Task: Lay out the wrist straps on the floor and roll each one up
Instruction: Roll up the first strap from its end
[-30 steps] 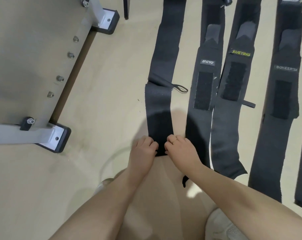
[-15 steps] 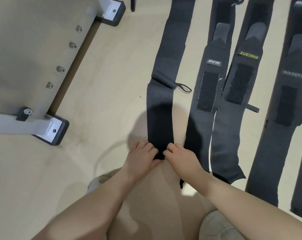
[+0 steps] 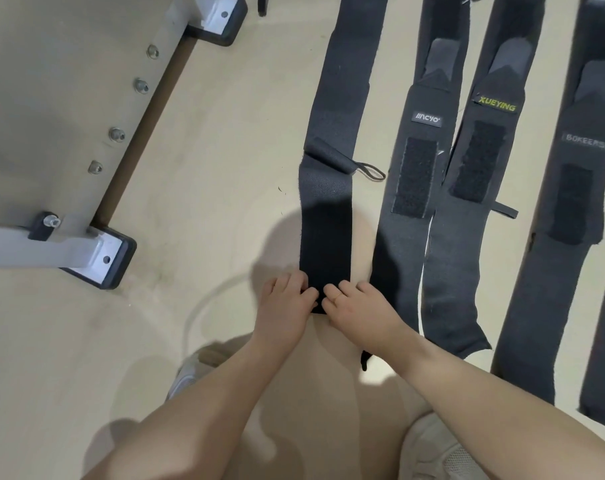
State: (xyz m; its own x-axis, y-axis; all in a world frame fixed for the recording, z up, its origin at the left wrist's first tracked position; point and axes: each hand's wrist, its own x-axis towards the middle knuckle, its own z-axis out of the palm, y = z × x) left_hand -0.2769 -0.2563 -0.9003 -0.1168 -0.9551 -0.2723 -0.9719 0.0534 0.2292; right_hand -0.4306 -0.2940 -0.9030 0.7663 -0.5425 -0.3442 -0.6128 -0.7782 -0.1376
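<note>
Left hand, right hand knuckles-up, fingers curled, apparently pinching leftmost strap near end.

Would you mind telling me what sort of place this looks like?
Probably a gym or home workout room: lifting wrist straps laid in a row on a beige floor, beside a bolted metal equipment frame with rubber-capped feet.

1. Matt black woven cloth: plain strap at 12 o'clock from the hands, with a thin cord loop at its side.
2. Coarse, fuzzy black hook-and-loop patch on the smoother elastic cloth of the IIACYO strap, at 1 o'clock.
3. Same rough patch on the XUEYING strap; stitched yellow lettering.
4. Smooth, faintly scuffed beige floor, low sheen.
5. Brushed grey metal frame at 9 o'clock, shiny bolts, matt black plastic foot.
</note>
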